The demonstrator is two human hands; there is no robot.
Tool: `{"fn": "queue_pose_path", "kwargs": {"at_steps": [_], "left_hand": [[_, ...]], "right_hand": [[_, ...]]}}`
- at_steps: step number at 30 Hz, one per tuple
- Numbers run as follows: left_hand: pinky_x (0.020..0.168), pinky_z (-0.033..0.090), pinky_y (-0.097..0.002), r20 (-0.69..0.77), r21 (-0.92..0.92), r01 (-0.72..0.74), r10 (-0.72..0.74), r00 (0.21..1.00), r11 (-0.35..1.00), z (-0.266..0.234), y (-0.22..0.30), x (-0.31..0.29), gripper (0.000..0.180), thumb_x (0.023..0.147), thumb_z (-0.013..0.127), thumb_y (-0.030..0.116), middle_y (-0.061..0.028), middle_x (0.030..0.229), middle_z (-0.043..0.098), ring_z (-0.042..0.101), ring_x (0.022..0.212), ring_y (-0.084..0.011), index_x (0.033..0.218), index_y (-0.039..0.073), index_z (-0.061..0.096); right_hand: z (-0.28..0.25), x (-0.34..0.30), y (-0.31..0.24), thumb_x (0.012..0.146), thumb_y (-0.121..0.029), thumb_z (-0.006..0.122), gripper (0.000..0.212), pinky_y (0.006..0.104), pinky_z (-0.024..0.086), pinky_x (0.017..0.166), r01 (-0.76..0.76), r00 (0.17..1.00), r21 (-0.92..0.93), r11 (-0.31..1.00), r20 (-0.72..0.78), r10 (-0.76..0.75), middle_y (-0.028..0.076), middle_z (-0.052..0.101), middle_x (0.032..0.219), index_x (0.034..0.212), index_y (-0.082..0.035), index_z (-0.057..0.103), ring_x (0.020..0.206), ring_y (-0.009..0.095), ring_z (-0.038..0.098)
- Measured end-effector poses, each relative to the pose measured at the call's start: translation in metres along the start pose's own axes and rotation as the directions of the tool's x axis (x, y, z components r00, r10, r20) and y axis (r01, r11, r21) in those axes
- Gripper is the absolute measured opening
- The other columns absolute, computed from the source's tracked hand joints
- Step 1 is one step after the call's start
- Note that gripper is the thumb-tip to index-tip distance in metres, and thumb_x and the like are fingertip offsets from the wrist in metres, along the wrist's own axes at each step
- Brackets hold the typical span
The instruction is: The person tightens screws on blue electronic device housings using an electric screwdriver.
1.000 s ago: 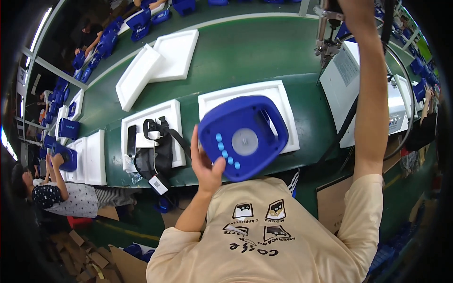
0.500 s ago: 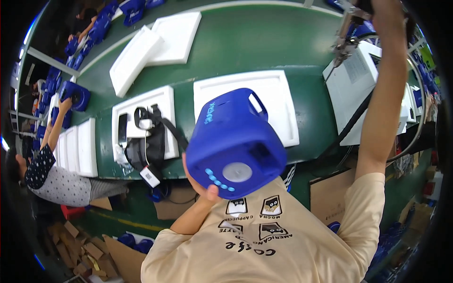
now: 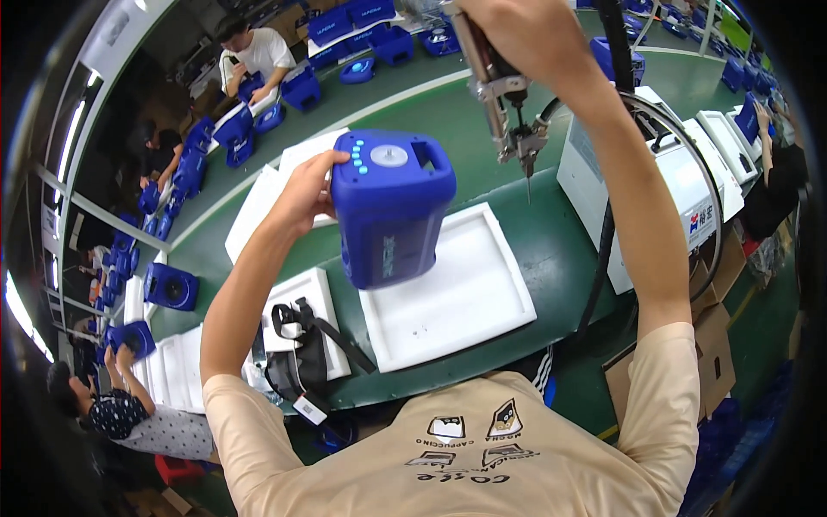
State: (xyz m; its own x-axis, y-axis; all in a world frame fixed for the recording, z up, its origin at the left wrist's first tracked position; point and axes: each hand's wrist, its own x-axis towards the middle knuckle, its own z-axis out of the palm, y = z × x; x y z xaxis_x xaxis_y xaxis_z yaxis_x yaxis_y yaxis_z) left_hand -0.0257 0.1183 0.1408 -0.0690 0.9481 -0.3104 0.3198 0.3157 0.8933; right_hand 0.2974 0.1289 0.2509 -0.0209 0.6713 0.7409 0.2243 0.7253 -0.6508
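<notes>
My left hand (image 3: 306, 194) grips the near-left upper edge of a blue plastic speaker housing (image 3: 388, 215). The housing has a cut-out handle, a round pale disc and a row of light-blue buttons on its top face. It stands upright over the far-left part of a white foam tray (image 3: 457, 314); whether its base touches the foam cannot be made out. To the right, my right hand (image 3: 543, 43) is wrapped round a metal screwdriver tool (image 3: 508, 108) with a hose. The thin bit points down, apart from the housing, above the green table.
Left of the tray, a second foam tray (image 3: 323, 297) holds a black pouch with straps. More foam pieces (image 3: 254, 211) lie behind. A white machine box (image 3: 594, 172) stands at right, with a black cable (image 3: 600, 258) running beside it. Co-workers handle blue housings along the left line.
The blue housing has moved away from my chest and swung upright, its button face now upward. My right hand has brought the screwdriver tool left and inward. The view has shifted.
</notes>
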Motion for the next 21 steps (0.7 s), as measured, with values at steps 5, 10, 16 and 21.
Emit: {"fn": "queue_pose_path", "kwargs": {"at_steps": [5,10,16,21], "left_hand": [[0.080,0.063,-0.0519,-0.174,-0.237,-0.034,-0.008,0.985,0.971,0.027,0.001,0.120,0.070,0.088,0.075,0.044,-0.0239,0.112,0.064,0.071,0.096,-0.0363,0.134,-0.001,0.048],[0.098,0.056,-0.0642,-0.074,-0.784,-0.113,0.090,0.993,0.611,0.091,-0.047,0.227,0.078,0.090,0.078,0.033,-0.0283,0.131,0.057,0.066,0.114,-0.0487,0.146,0.000,0.033],[0.097,0.057,-0.0643,0.009,-0.790,-0.045,0.085,0.996,0.612,0.159,-0.087,0.261,0.081,0.091,0.078,0.033,-0.0281,0.130,0.057,0.066,0.115,-0.0472,0.149,0.004,0.030],[0.097,0.057,-0.0643,-0.071,-0.817,-0.110,0.091,0.993,0.566,0.105,-0.084,0.288,0.084,0.091,0.078,0.034,-0.0280,0.130,0.058,0.066,0.115,-0.0460,0.152,0.007,0.027]], "right_hand": [[-0.004,-0.013,-0.038,0.100,-0.023,0.067,0.024,0.0328,0.050,0.063,-0.323,0.934,0.293,0.900,0.255,0.252,0.003,0.063,0.073,0.106,-0.001,0.058,0.068,0.013,0.061],[0.034,-0.025,-0.003,0.097,-0.037,0.066,0.051,0.0472,0.057,0.082,-0.044,0.995,0.159,0.986,0.093,0.030,0.027,0.073,0.083,0.118,0.008,0.055,0.083,0.044,0.074],[0.060,-0.038,0.012,0.100,-0.022,0.061,0.044,0.0514,0.054,0.086,0.071,0.997,0.264,0.962,-0.021,-0.068,0.031,0.070,0.094,0.128,0.008,0.047,0.093,0.049,0.069],[0.097,-0.039,0.006,0.097,-0.016,0.061,0.049,0.0513,0.051,0.096,0.235,0.969,0.259,0.937,-0.138,-0.205,0.035,0.066,0.116,0.137,0.008,0.046,0.108,0.049,0.066]]}}
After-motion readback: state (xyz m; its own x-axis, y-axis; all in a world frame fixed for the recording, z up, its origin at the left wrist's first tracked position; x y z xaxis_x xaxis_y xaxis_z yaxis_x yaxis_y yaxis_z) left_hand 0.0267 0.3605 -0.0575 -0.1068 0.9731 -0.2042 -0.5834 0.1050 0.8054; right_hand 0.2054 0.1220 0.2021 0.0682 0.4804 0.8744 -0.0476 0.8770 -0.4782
